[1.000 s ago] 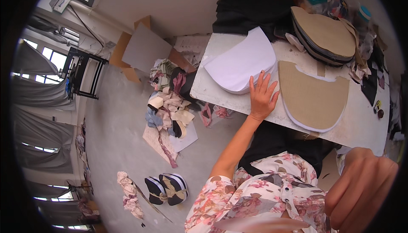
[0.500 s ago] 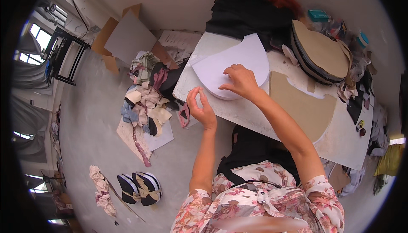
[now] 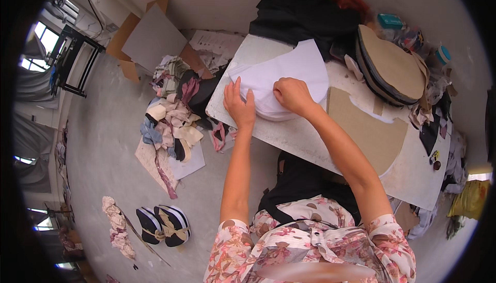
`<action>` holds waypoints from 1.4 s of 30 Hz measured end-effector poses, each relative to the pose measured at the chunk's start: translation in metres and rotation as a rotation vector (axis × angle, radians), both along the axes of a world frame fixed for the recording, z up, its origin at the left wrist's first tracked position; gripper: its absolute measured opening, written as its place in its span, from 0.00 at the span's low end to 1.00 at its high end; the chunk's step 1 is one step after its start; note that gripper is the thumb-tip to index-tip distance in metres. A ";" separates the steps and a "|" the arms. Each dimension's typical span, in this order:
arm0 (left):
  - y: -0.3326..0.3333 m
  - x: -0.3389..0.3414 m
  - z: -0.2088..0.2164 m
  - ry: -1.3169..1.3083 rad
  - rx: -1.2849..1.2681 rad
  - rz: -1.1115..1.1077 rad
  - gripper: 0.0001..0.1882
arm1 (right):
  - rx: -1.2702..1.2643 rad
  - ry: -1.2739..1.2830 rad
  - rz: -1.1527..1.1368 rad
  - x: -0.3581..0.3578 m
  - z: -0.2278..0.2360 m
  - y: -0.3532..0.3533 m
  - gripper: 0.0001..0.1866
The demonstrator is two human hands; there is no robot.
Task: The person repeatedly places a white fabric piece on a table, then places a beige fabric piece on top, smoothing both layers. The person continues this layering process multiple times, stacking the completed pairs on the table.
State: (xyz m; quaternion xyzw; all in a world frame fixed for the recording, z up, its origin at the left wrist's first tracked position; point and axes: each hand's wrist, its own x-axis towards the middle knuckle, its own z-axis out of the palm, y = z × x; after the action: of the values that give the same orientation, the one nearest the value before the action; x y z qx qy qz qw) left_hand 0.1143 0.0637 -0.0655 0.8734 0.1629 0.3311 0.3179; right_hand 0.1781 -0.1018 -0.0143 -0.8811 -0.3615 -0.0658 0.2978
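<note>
A stack of white curved fabric pieces (image 3: 305,66) lies on the near left part of the white table, with creases in its top layer between my hands. My left hand (image 3: 239,106) rests at the left edge of the stack, fingers stretched and apart. On the middle of the stack, my right hand (image 3: 293,96) is closed, its curled fingers pinching the top white piece; the fingertips are partly hidden. To the right of my right wrist lies a flat tan curved board piece (image 3: 361,128) with a white edge showing beneath it.
The table (image 3: 413,179) also bears black cloth (image 3: 289,14) at the back and a tan-topped stack of curved pieces (image 3: 390,66) at right. Cloth scraps (image 3: 173,123) and a cardboard box (image 3: 155,35) stand on the floor at left. Tied black-and-white bundles (image 3: 173,225) lie nearer.
My left hand has moved forward from beside the table edge onto the white stack, its fingers spreading. My right hand has closed from an open curl, and the top white piece has creased.
</note>
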 end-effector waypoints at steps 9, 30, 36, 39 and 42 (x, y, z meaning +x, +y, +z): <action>0.008 0.002 -0.024 0.141 0.093 0.052 0.27 | 1.081 0.765 -0.141 0.032 0.059 -0.135 0.09; -0.128 -0.088 0.100 0.201 -0.994 -0.782 0.26 | -0.226 -0.279 0.227 -0.147 0.041 -0.148 0.10; -0.127 -0.099 0.110 0.096 -0.618 -0.755 0.10 | 0.271 -0.075 0.185 -0.104 0.084 -0.163 0.16; -0.118 -0.105 0.120 0.014 -0.414 -0.775 0.10 | -0.078 0.015 0.190 -0.085 0.056 -0.194 0.14; -0.104 -0.117 0.128 -0.058 -0.628 -0.737 0.08 | -0.028 0.126 0.075 -0.106 0.061 -0.242 0.08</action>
State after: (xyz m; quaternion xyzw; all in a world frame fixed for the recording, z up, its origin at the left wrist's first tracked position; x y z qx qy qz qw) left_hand -0.0030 -0.0408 0.0624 0.7253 -0.0742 0.1555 0.6665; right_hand 0.0724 -0.3437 0.0471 -0.8734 -0.3757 0.0063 0.3098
